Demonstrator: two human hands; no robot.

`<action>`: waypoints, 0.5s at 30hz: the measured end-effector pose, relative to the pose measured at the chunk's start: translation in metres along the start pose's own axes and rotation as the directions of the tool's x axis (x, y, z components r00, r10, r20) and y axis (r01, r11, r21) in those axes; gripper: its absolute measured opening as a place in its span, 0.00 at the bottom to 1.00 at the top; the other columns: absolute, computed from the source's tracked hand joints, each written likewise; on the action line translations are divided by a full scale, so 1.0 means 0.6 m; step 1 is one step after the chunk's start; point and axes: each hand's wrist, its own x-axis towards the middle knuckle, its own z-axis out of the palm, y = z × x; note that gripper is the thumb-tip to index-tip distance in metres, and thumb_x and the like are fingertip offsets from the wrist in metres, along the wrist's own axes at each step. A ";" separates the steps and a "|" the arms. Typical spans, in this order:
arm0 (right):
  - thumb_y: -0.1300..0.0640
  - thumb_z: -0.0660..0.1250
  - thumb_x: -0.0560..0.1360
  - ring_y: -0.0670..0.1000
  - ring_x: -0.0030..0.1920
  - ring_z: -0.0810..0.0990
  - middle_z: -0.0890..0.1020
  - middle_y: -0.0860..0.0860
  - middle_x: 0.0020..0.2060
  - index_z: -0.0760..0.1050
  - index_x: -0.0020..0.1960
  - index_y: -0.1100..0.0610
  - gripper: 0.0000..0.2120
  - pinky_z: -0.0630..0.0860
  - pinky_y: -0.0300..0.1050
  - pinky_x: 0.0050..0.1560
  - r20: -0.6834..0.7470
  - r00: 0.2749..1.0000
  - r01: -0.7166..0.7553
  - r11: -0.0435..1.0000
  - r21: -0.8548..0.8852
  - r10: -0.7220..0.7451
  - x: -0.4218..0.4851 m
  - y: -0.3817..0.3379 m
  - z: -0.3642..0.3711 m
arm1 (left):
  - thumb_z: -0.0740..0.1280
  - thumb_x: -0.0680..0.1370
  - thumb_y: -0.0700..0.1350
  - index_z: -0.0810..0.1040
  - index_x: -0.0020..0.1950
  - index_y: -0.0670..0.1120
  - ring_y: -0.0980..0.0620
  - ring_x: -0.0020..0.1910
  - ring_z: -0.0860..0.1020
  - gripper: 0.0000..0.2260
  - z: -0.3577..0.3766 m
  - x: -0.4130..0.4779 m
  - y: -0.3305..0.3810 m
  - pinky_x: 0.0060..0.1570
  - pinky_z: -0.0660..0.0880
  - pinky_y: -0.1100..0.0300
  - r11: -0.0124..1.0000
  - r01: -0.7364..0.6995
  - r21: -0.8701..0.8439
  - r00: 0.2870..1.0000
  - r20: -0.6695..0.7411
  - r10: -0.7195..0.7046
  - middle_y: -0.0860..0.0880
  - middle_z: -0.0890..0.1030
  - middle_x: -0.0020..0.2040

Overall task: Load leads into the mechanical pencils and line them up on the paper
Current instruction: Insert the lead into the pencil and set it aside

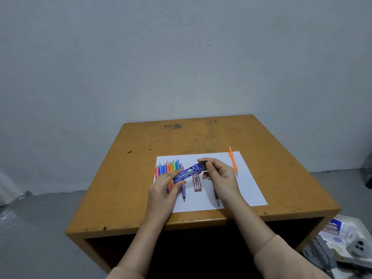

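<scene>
A white paper point(249, 184) lies on the small wooden table point(141, 158). Both hands hold a blue pencil lead case point(186, 174) above it. My left hand point(164, 189) grips the case's lower end. My right hand point(218, 174) pinches its black cap end. Several coloured mechanical pencils point(168, 168) lie side by side on the paper's left part, partly hidden by my left hand. A red lead case point(197, 183) lies mid-paper. A dark pencil point(216, 196) lies under my right wrist. An orange pencil point(233, 161) rests at the paper's far right edge.
The table stands against a grey wall point(181, 57). On the floor at the lower right sits a white tray point(346, 236) with packets and a grey device. Bare tabletop surrounds the paper.
</scene>
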 end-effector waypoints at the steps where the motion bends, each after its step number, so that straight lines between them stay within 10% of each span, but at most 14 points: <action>1: 0.61 0.61 0.79 0.37 0.40 0.79 0.82 0.45 0.44 0.78 0.51 0.48 0.10 0.77 0.32 0.41 0.036 0.999 -0.012 1.000 0.023 0.011 -0.003 0.000 0.000 | 0.71 0.74 0.43 0.77 0.61 0.52 0.73 0.54 0.71 0.16 0.000 0.000 0.000 0.44 0.71 0.78 1.000 -0.009 -0.011 1.000 -0.001 0.009 0.61 0.75 0.51; 15: 0.65 0.67 0.76 0.43 0.52 0.81 0.83 0.46 0.50 0.76 0.53 0.47 0.14 0.79 0.39 0.47 -0.013 0.993 0.119 0.993 -0.003 -0.119 -0.007 -0.013 -0.006 | 0.64 0.75 0.52 0.74 0.58 0.60 0.71 0.56 0.73 0.12 -0.005 -0.005 0.016 0.48 0.73 0.74 0.992 0.043 -0.123 0.999 0.016 -0.042 0.64 0.77 0.53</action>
